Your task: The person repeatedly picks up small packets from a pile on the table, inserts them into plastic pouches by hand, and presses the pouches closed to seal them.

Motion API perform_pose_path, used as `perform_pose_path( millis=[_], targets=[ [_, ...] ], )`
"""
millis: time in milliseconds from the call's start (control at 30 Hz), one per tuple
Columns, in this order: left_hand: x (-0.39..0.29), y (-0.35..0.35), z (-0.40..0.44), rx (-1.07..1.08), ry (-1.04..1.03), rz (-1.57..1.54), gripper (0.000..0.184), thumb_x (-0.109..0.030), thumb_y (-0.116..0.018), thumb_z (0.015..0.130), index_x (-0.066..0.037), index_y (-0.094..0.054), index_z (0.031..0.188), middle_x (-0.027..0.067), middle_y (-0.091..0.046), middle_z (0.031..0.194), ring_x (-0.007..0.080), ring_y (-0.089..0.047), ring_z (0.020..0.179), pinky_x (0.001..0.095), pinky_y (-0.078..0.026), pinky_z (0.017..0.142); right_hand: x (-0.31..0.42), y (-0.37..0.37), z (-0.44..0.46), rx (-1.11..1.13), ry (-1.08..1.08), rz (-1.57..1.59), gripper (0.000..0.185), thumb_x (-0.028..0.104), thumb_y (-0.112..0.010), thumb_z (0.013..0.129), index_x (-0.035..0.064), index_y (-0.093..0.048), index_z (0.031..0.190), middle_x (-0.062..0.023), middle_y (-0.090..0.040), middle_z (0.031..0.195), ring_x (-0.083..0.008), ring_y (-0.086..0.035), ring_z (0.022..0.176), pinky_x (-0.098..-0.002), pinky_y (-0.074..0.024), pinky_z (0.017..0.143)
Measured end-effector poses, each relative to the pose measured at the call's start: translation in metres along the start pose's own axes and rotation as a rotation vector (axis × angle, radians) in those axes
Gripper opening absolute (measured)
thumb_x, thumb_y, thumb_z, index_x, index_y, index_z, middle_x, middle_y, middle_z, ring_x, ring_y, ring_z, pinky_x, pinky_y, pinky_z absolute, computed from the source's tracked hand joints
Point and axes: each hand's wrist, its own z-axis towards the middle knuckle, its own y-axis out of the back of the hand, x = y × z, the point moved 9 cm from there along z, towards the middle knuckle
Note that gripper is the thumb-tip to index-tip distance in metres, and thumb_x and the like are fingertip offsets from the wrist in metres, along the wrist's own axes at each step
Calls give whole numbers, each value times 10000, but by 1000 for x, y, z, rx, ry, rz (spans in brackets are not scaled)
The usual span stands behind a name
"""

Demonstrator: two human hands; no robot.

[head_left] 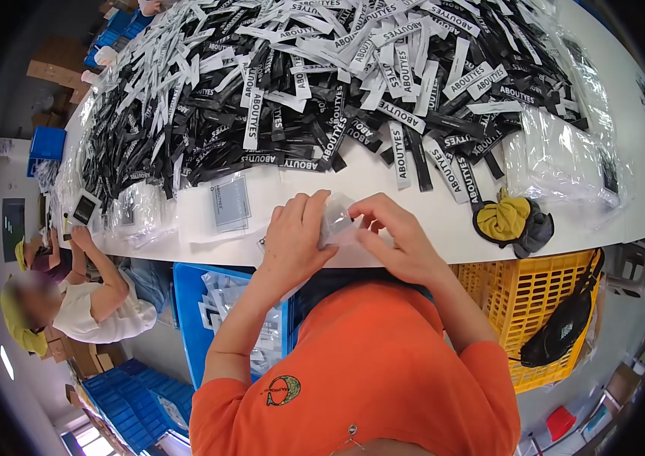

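Note:
Close in front of me at the table's near edge is a small translucent plastic bag [337, 219]. My left hand [294, 237] is closed on the bag's left side, fingers pointing away from me. My right hand [400, 237] has its fingers curled and its thumb at the bag's right edge, pinching there. What the bag contains, I cannot make out. Just left of my hands lies a stack of clear printed packets [230, 204]. Beyond is a big heap of black and white strips [292, 99] printed ABOUTYES.
Clear plastic bags [558, 156] and a yellow and grey fabric bundle [506, 220] lie to the right. Below the table edge stand a blue bin [192, 304] with packets and a yellow crate [524, 304] with a black pouch [562, 327]. A co-worker [102, 304] works at left.

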Motion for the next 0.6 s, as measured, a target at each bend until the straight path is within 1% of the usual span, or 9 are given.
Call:
perform_pose_path(
  millis=[33, 133, 233, 300, 333, 433, 533, 600],
  targets=[
    [-3, -2, 1, -17, -7, 14, 849, -200, -875, 659, -44, -468, 1388, 148, -555, 1081, 348, -572, 992, 446, -443, 849, 1, -1, 0, -40, -12, -65, 256, 39, -687, 913, 42, -617, 1160, -80, -672, 1052, -154, -653, 837, -290, -534, 764],
    [-5, 6, 4, -170, -25, -239, 610, -186, -853, 769, -26, -563, 1282, 105, -606, 1003, 244, -621, 891, 375, -484, 783, -18, 11, 0, -162, 38, 3, 225, 28, -704, 905, 24, -649, 1123, -76, -715, 988, -167, -680, 800, -290, -538, 741],
    [46, -37, -3, -62, 344, -991, 270, -138, -779, 900, -6, -656, 1101, 43, -645, 887, 106, -610, 780, 269, -481, 690, -34, 19, 1, -217, -32, 221, 224, 4, -731, 876, 16, -687, 1094, -70, -741, 940, -179, -709, 807, -296, -541, 745],
    [44, -36, -4, -157, 318, -1026, 131, -104, -732, 945, 4, -676, 993, 12, -649, 835, 52, -579, 754, 223, -457, 665, -31, 12, 0, -129, -47, 110, 224, -14, -720, 869, 22, -691, 1088, -73, -747, 964, -181, -724, 852, -312, -548, 758],
    [42, -33, -3, -203, 304, -1045, 103, -87, -709, 968, 10, -687, 939, -3, -651, 810, 25, -563, 741, 200, -444, 652, -29, 9, 0, -86, -56, 54, 226, -23, -715, 865, 25, -693, 1085, -74, -749, 975, -182, -731, 875, -320, -552, 765],
    [40, -32, -4, -213, 312, -938, 104, -88, -715, 963, 11, -692, 940, 0, -649, 825, 36, -564, 744, 216, -450, 649, -20, 25, 2, -142, 41, 27, 261, -21, -706, 874, 9, -658, 1128, -81, -745, 1048, -179, -733, 908, -316, -551, 848],
    [34, -20, 0, -232, 295, -796, 124, -97, -710, 971, 14, -694, 918, 5, -648, 824, 38, -565, 741, 218, -450, 653, -18, 15, 3, -13, -32, -84, 347, 4, -686, 894, 48, -613, 1231, -82, -737, 1112, -218, -736, 924, -316, -540, 860],
    [38, -25, -1, -251, 313, -851, 113, -100, -710, 973, 1, -699, 923, 14, -647, 821, 53, -573, 733, 223, -449, 647, -25, 12, 2, 46, -103, -42, 437, 50, -684, 915, 82, -553, 1331, -88, -726, 1176, -254, -733, 981, -314, -533, 880]
  ],
)
